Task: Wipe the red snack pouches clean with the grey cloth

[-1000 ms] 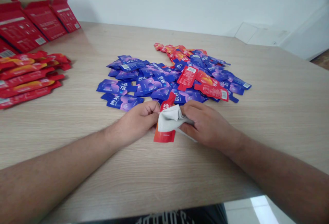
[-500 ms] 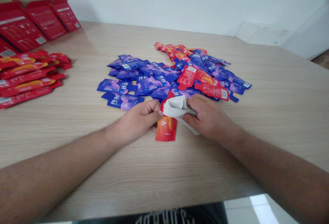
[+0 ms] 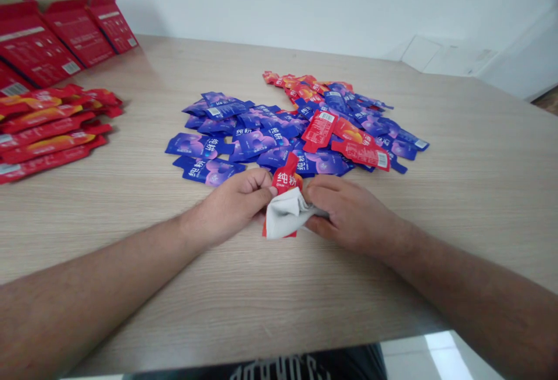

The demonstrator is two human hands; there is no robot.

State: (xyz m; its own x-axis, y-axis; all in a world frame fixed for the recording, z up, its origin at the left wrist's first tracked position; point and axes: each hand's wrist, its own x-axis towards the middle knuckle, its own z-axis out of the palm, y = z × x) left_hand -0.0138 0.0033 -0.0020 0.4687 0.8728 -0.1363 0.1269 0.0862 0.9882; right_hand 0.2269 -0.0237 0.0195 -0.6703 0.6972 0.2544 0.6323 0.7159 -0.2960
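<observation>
My left hand [image 3: 247, 195] pinches the left edge of a red and orange sachet [image 3: 286, 179] with white lettering, its narrow neck pointing away from me. My right hand [image 3: 344, 208] is closed on a grey-white cloth [image 3: 283, 214], which lies over the sachet's lower half and hides most of it. Just beyond my hands spreads a loose pile of blue-purple sachets [image 3: 257, 142], with several red sachets [image 3: 320, 130] on top and behind them.
Stacked red sachets [image 3: 47, 127] lie on the left of the wooden table [image 3: 209, 304]. Behind them stand red cardboard boxes [image 3: 78, 31] with flaps up. A white wall [image 3: 283, 8] borders the table's far edge.
My right hand has drawn the cloth toward me, from the sachet's upper part down over its lower half. The lettering near the neck now shows. My left hand keeps its hold.
</observation>
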